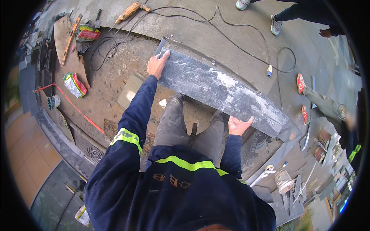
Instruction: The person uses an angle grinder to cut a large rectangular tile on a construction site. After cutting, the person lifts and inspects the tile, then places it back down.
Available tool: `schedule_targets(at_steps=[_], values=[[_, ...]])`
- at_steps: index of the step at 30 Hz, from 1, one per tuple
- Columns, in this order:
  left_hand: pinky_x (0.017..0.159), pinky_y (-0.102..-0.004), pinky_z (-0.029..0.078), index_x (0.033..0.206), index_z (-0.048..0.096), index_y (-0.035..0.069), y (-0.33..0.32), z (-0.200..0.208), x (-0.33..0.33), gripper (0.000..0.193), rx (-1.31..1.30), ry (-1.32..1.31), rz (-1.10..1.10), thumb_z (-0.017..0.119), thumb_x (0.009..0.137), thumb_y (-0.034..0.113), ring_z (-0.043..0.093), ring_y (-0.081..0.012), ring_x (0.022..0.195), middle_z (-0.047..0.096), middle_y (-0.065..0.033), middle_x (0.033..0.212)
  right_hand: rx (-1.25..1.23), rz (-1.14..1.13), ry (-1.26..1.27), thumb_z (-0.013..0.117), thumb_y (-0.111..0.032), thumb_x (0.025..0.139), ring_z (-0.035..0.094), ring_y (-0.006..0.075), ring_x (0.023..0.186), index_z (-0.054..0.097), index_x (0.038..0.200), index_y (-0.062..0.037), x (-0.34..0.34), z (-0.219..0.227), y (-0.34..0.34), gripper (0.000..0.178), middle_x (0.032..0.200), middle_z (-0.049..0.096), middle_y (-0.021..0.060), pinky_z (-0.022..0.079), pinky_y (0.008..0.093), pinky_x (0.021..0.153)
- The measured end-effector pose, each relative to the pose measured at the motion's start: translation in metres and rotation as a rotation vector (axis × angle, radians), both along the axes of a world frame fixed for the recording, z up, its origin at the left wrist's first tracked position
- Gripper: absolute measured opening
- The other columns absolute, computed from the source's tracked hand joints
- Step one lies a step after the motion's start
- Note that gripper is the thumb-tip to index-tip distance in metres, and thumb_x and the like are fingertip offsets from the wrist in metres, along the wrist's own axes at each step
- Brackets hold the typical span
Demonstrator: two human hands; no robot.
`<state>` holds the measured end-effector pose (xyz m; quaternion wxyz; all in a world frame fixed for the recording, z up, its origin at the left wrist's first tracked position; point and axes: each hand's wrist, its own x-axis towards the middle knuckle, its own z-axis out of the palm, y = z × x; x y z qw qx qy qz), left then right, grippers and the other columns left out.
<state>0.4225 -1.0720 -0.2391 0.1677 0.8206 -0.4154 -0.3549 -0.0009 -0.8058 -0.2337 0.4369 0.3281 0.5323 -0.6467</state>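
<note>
A long grey stone slab, patched with white dust, lies across in front of my legs and slopes down toward the right. My left hand grips its left end, thumb on top and fingers bent around the edge. My right hand holds the near edge toward the right end, thumb over the upper face and the other fingers partly hidden below. At the right, the slab's end lies over or close against a darker grey piece; whether they touch I cannot tell.
An orange power drill and a black cable lie on the concrete beyond. At left are a spirit level, a colourful bag and a red strap. A dirty bucket and tools stand lower right. People stand at right.
</note>
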Motion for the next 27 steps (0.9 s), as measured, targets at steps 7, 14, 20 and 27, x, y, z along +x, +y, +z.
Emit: schedule_targets(at_steps=[7,14,20,27], values=[[0.098,-0.0448,0.057,0.125,0.083,0.001,-0.07,-0.019,0.034,0.086,0.056,0.065,-0.058,0.075,0.088,0.079,0.08,-0.0355,0.108,0.084,-0.0216,0.111,0.102,-0.136,-0.064,0.059,-0.088,0.093,0.035,0.0357,0.158,0.029,0.165,0.0084,0.052,-0.036,-0.043,0.124,0.166,0.043,0.0247,0.026,0.0571,0.133],[0.097,-0.0445,0.057,0.123,0.082,-0.005,-0.075,-0.061,0.057,0.084,-0.035,0.117,-0.156,0.071,0.096,0.074,0.079,-0.0373,0.101,0.083,-0.0258,0.105,0.227,-0.156,-0.027,0.059,-0.091,0.093,0.055,0.0442,0.128,0.016,0.165,0.0091,0.053,-0.065,-0.035,0.13,0.143,0.047,0.0381,0.033,0.0656,0.127],[0.099,-0.0352,0.055,0.133,0.078,-0.01,-0.069,-0.059,0.025,0.072,-0.024,0.255,0.044,0.084,0.098,0.053,0.074,-0.0192,0.103,0.083,-0.0126,0.117,0.211,-0.193,-0.018,0.054,-0.092,0.094,0.052,0.0432,0.12,0.006,0.157,0.0257,0.032,-0.065,-0.033,0.142,0.121,0.048,0.0334,0.014,0.0661,0.136],[0.09,-0.036,0.056,0.125,0.078,-0.008,-0.065,-0.074,0.031,0.058,-0.048,0.31,-0.063,0.083,0.102,0.045,0.07,-0.0167,0.099,0.081,-0.0103,0.112,0.307,-0.207,0.01,0.052,-0.09,0.098,0.055,0.0401,0.071,0.044,0.117,0.0101,0.022,-0.062,-0.035,0.102,0.075,0.055,0.025,0.03,0.0725,0.127]])
